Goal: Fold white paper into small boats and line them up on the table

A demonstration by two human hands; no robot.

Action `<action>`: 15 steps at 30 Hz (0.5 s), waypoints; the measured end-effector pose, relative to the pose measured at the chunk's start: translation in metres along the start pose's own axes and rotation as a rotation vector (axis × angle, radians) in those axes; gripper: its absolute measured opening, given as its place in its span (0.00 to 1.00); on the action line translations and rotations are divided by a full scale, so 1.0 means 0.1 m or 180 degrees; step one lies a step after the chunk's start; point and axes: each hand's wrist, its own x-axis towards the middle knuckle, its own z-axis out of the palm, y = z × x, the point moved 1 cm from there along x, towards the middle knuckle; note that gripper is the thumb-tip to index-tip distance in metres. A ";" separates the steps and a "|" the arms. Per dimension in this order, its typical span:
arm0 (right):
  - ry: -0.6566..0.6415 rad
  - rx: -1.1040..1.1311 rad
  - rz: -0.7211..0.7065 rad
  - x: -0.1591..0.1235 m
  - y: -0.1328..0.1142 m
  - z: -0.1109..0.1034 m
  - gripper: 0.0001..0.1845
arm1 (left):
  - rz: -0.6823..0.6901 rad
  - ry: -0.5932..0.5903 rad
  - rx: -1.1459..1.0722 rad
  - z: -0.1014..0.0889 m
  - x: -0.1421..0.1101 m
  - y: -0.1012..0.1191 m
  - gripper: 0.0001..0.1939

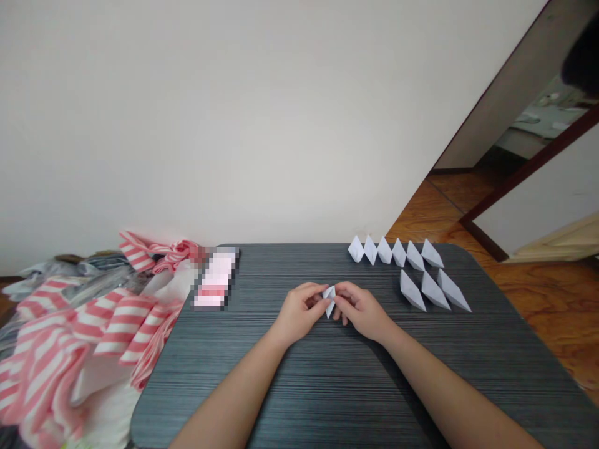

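Between my two hands, over the middle of the dark table, is a small piece of folded white paper (330, 303) with a pointed lower end. My left hand (302, 310) pinches its left side between thumb and fingers. From the other side, my right hand (359, 308) grips the paper the same way, its lower fingers curled beneath. The fingertips cover part of the folds. To the right stand several folded white paper shapes, a back row (384, 251) of diamond-like pieces and a front row of three longer ones (435, 290).
The dark, fine-striped table (224, 368) has rounded corners and meets a pale wall (262, 125) at the back. A pixelated pink and white rectangle (218, 277) lies at its back left. Red-and-white striped cloth (112, 324) is heaped beside the left edge. Wooden floor (556, 312) shows right.
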 end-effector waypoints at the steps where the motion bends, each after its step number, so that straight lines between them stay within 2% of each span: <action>1: 0.0013 -0.0058 -0.0001 0.00 -0.01 0.00 0.11 | -0.0030 0.0031 -0.0085 0.00 0.00 -0.02 0.17; 8: 0.0004 -0.0265 -0.0240 -0.01 -0.06 0.02 0.13 | -0.0274 0.0020 -0.0659 0.04 0.01 -0.13 0.19; 15: 0.0168 -0.0087 -0.0096 0.00 0.01 0.03 0.16 | -0.0383 -0.0065 -0.1015 0.00 0.01 -0.08 0.16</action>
